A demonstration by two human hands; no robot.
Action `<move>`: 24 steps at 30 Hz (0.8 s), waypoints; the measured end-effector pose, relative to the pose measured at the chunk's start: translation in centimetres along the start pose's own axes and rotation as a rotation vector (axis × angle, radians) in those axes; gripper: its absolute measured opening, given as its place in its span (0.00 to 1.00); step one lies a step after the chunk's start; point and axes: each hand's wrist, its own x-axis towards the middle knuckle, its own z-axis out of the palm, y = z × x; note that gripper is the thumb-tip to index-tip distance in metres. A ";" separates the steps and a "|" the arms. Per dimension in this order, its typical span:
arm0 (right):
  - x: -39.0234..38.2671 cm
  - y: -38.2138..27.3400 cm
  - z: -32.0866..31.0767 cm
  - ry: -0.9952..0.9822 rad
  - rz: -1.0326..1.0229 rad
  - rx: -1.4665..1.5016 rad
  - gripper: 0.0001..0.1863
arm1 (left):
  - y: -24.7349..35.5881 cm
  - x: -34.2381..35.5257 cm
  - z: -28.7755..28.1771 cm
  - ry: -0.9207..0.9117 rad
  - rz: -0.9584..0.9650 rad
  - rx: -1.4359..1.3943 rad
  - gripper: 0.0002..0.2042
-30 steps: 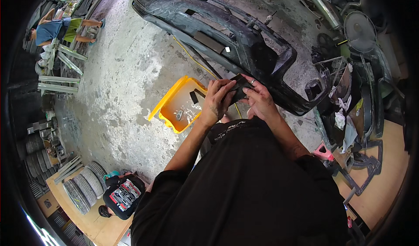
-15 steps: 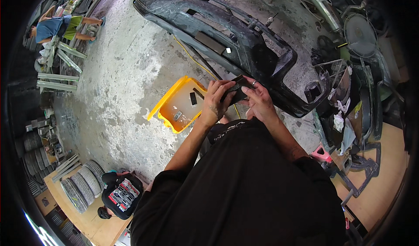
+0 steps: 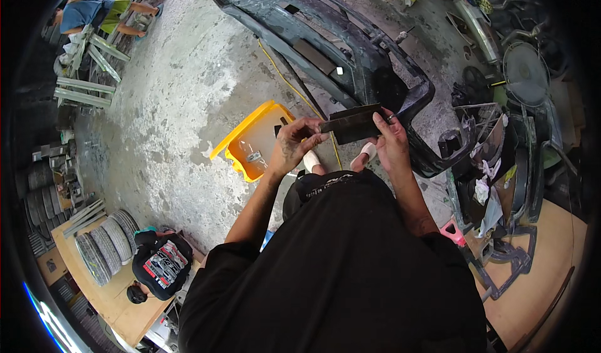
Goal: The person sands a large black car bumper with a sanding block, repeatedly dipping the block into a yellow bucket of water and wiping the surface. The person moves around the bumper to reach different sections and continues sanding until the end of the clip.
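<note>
A dark, flat sheet of what looks like sandpaper (image 3: 354, 127) is stretched between my two hands, its upper edge folded over or doubled. My left hand (image 3: 294, 145) pinches its left end between thumb and fingers. At the right end, my right hand (image 3: 393, 143) grips it with the thumb on top. Just left of my left hand stands a yellow tub (image 3: 243, 129) of cloudy water, with a small dark block partly hidden behind the hand. Beyond the sheet lies a dark grey car bumper (image 3: 350, 30) on the floor.
A yellow cord (image 3: 285, 80) runs across the concrete floor beside the bumper. Car parts and a round fan (image 3: 524, 74) crowd the right side. Tires (image 3: 116, 246) and a person in black (image 3: 164, 262) are at lower left; another person (image 3: 84, 15) is at upper left.
The sandpaper has been opened out flat between my hands, which have moved apart. My left hand has shifted left and my right hand right. The view has shifted slightly.
</note>
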 end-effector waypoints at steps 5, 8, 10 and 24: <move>-0.1 -0.1 0.9 0.012 0.047 -0.061 0.18 | -0.1 0.8 0.3 0.116 -0.066 -0.325 0.12; 0.0 0.5 0.8 -0.028 0.003 -0.108 0.24 | 0.2 1.7 1.1 0.239 -0.117 -0.558 0.08; -0.4 0.2 1.6 -0.074 0.031 -0.124 0.24 | -0.2 2.5 0.2 0.292 -0.074 -0.716 0.07; -1.0 0.9 1.5 0.010 0.170 -0.256 0.16 | 2.5 2.5 4.1 0.131 0.316 0.380 0.07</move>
